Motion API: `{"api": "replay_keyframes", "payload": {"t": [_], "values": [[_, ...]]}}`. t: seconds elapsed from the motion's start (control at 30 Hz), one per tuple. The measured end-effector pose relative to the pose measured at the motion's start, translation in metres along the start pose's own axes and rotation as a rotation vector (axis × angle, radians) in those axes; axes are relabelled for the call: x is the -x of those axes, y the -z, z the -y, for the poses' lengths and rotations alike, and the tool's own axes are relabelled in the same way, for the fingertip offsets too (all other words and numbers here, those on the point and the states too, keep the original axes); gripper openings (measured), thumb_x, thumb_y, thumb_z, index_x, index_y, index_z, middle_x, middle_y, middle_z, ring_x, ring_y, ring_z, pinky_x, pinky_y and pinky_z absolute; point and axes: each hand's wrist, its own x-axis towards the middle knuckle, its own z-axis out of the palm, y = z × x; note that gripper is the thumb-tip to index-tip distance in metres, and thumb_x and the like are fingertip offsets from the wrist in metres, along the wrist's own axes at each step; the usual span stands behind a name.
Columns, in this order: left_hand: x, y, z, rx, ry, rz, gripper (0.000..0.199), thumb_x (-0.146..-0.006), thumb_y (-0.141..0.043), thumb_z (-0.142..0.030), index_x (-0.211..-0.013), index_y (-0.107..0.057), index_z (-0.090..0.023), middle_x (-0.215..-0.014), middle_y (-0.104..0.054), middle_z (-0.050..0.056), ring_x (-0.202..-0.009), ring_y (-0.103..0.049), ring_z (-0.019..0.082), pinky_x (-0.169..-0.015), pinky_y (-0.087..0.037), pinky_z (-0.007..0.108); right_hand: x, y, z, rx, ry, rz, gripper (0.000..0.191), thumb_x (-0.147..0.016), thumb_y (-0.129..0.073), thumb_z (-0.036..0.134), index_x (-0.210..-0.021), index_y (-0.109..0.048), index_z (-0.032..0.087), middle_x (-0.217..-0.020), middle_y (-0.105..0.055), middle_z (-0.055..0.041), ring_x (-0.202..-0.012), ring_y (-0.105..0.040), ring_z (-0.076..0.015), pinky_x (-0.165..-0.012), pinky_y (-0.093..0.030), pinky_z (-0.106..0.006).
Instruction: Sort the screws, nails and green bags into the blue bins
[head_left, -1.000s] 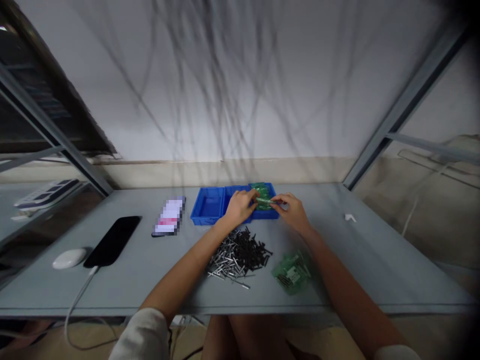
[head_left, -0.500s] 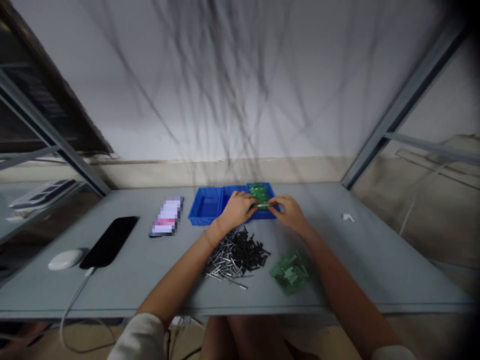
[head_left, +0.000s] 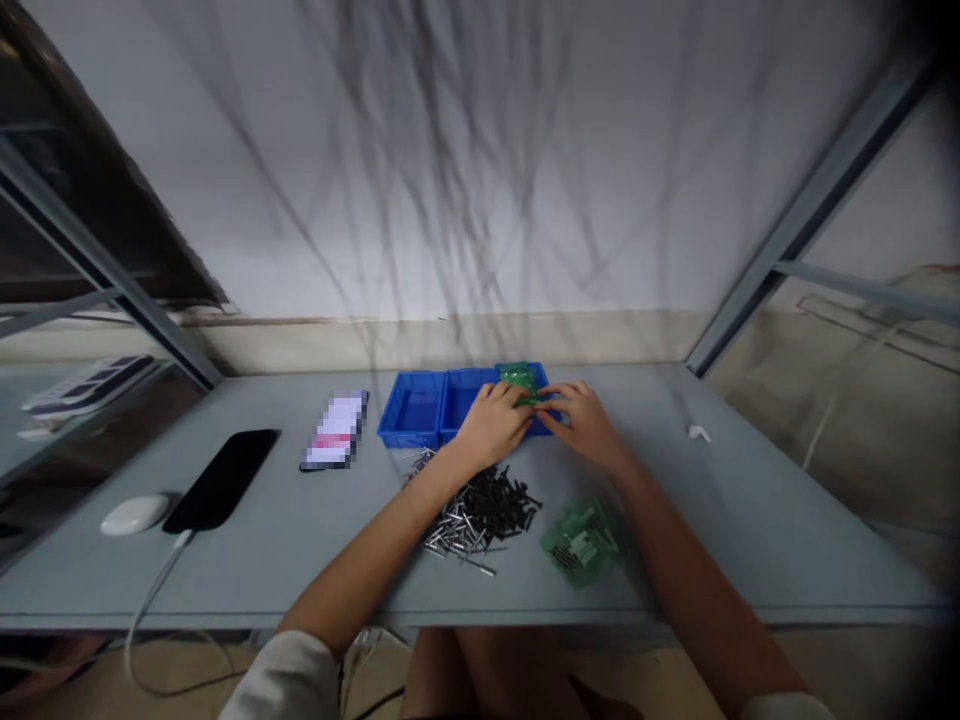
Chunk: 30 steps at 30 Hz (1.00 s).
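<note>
Left hand (head_left: 491,425), right hand (head_left: 583,418) near green packets (head_left: 517,373); fingers (head_left: 559,404) curled; anything grasped hidden, cannot tell.

On the grey table (head_left: 645,400), a lateral lane extends from my right forearm (head_left: 671,540) to the right edge, interrupted by a small white object (head_left: 699,433); a second lane lies between my left forearm (head_left: 390,535) and the lit phone (head_left: 334,430). Between my forearms, the screw pile (head_left: 495,505) and green packet (head_left: 580,545) obstruct low passage. Overhead access suits the leftmost blue bin (head_left: 415,410), while my left hand (head_left: 493,425) and right hand (head_left: 583,420) obstruct the rightmost bin (head_left: 541,374).
</note>
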Motion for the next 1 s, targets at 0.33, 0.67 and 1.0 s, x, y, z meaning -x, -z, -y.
{"api": "replay_keyframes", "payload": {"t": [0.33,0.67,1.0], "values": [[0.052,-0.026,-0.083,0.093,-0.174,0.209,0.069,-0.07,-0.056,-0.078,-0.096,-0.068,-0.016,-0.098,-0.063,0.015,-0.097,-0.058,0.03,-0.085,-0.045,0.043,-0.003,0.006,-0.001,-0.174,-0.072,-0.109,0.017,-0.089,-0.055,0.029,-0.087,-0.071,0.024,-0.094,-0.074,-0.0052,-0.092,-0.065,-0.0238,-0.09,-0.042,-0.045],[0.052,-0.046,-0.073,0.308,-0.013,0.244,0.073,-0.059,-0.076,-0.065,-0.11,-0.065,-0.014,-0.107,-0.064,0.02,-0.104,-0.059,0.037,-0.089,-0.046,0.048,-0.002,0.001,-0.002,-0.171,-0.066,-0.091,0.017,-0.089,-0.055,0.029,-0.088,-0.071,0.024,-0.096,-0.073,-0.0058,-0.095,-0.064,-0.0242,-0.092,-0.041,-0.045],[0.04,-0.018,-0.052,0.798,0.152,0.166,0.053,-0.073,-0.073,-0.026,-0.123,-0.059,-0.018,-0.095,-0.071,0.008,-0.082,-0.065,0.022,-0.073,-0.049,0.034,-0.004,0.007,0.003,-0.286,-0.148,-0.121,0.017,-0.087,-0.057,0.033,-0.085,-0.072,0.024,-0.093,-0.074,-0.006,-0.092,-0.064,-0.0244,-0.091,-0.043,-0.045]]}}
